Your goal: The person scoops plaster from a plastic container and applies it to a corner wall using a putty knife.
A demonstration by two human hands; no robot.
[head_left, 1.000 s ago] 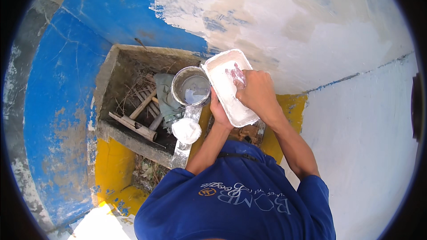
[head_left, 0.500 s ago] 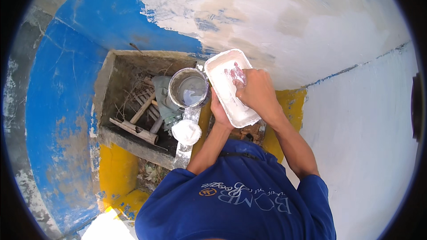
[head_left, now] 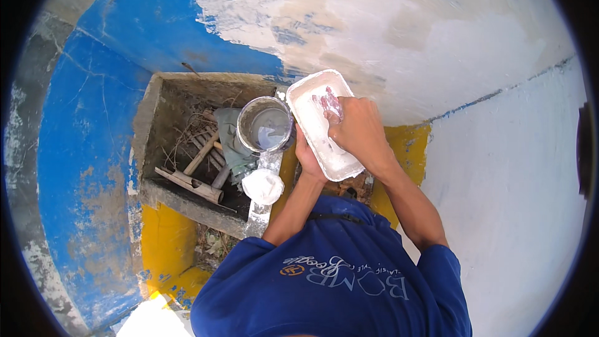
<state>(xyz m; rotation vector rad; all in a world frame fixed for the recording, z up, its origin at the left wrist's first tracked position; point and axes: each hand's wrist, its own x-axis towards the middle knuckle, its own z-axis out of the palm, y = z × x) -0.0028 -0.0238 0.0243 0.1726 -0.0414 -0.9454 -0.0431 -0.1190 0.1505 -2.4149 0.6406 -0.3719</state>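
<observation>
My left hand (head_left: 306, 157) holds a white rectangular tray (head_left: 301, 120) from its near left side, fingers partly hidden beneath it. White paste coats the inside of the tray. Over its right side, my right hand (head_left: 364, 132) is closed round a pinkish, paste-smeared piece (head_left: 332, 103) pressed into the tray; its kind is not clear. Just left of the tray stands a round bucket (head_left: 239, 130) with grey liquid in it. A white bundle (head_left: 262, 186) lies below the bucket on a paint-spattered ledge (head_left: 258, 217).
A concrete box (head_left: 187, 208) on the left holds broken bamboo pieces (head_left: 201, 153), dry twigs and a grey-green cloth (head_left: 232, 143). A blue wall (head_left: 93, 106) curves round the left, and a patchy white wall (head_left: 399, 37) rises ahead. Another pale wall (head_left: 499, 200) stands on the right.
The right hand has shifted very slightly left within the tray, the piece still in its grip. The left hand and the tray hold nearly the same place.
</observation>
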